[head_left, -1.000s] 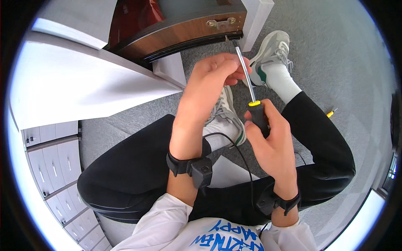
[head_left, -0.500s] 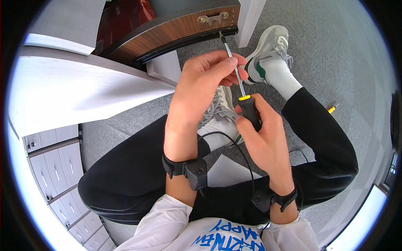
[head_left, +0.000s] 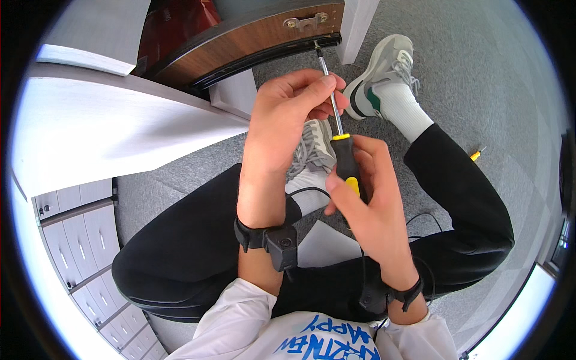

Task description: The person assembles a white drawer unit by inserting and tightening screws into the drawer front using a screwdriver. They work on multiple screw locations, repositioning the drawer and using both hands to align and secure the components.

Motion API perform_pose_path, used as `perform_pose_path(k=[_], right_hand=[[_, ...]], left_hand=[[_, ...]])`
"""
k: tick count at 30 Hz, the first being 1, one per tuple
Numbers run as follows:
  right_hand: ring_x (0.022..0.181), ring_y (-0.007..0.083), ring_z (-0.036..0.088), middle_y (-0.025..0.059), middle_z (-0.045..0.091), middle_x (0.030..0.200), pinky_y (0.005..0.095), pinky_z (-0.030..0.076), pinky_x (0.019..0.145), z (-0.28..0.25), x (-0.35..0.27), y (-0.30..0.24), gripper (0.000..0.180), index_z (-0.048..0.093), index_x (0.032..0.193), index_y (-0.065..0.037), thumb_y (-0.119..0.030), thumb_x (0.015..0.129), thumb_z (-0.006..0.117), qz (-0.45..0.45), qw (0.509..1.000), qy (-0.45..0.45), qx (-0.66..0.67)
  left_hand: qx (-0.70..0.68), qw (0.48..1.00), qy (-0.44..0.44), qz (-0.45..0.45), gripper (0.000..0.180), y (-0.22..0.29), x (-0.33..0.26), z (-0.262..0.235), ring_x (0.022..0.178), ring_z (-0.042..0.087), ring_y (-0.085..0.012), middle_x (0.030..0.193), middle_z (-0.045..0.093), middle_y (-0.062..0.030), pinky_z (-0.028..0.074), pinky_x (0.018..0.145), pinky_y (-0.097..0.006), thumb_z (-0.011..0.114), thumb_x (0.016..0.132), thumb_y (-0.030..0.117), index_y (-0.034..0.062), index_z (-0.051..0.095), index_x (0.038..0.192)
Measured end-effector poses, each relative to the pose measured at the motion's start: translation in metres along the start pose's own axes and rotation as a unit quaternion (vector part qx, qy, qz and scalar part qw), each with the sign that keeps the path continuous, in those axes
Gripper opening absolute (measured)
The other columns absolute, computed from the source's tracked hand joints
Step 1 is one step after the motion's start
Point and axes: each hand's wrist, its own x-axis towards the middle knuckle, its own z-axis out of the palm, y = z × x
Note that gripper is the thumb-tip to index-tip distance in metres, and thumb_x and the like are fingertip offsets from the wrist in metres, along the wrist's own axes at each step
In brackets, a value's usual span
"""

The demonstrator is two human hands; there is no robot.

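A screwdriver (head_left: 344, 157) with a black and yellow handle is in my right hand (head_left: 379, 201), whose fingers and thumb curl round the handle. Farther up, my left hand (head_left: 288, 111) pinches the long metal shaft between thumb and fingers. The tip meets a small screw on the black slide rail (head_left: 264, 59) along the lower edge of a brown wood-grain drawer (head_left: 240, 45). Above the rail, a metal bracket (head_left: 306, 23) is fixed to the drawer's side with two screws.
A pale cabinet panel (head_left: 120, 126) stands at the left, and a pale post (head_left: 357, 30) beside the drawer's end. On the grey carpet at the right lies a small yellow-handled tool (head_left: 476, 156). My shoes (head_left: 384, 72) flank the work. Cables hang by my wrists.
My right hand's grip on the handle has loosened and turned, showing more yellow. The handle has swung slightly left, and my left hand shifted a little left with the shaft.
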Motion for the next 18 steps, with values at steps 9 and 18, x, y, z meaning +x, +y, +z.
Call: perform_pose_path(k=[9, 18], right_hand=[[0.092, 0.0165, 0.065, 0.0162, 0.060, 0.109, 0.0265, 0.054, 0.082, -0.005, -0.046, 0.003, 0.058, 0.046, 0.128, 0.003, 0.007, 0.079, 0.076, -0.127, 0.957, 0.126, -0.229], [0.061, 0.0122, 0.061, 0.0119, 0.064, 0.091, 0.0220, 0.042, 0.049, -0.004, -0.041, 0.001, 0.040, 0.046, 0.135, 0.005, -0.019, 0.104, 0.053, 0.103, 0.957, -0.036, 0.270]], left_hand=[[-0.028, 1.000, -0.005, 0.013, 0.029, -0.007, 0.003, 0.004, 0.079, 0.064, -0.0105, 0.089, 0.072, -0.0086, 0.049, 0.074, -0.023, 0.068, 0.097, 0.027, -0.0006, 0.071, 0.105], [-0.065, 0.993, -0.076, -0.059, 0.035, 0.009, -0.003, -0.001, 0.094, 0.070, -0.0202, 0.107, 0.072, -0.0159, 0.054, 0.085, -0.029, 0.059, 0.101, 0.023, -0.0036, 0.063, 0.123]])
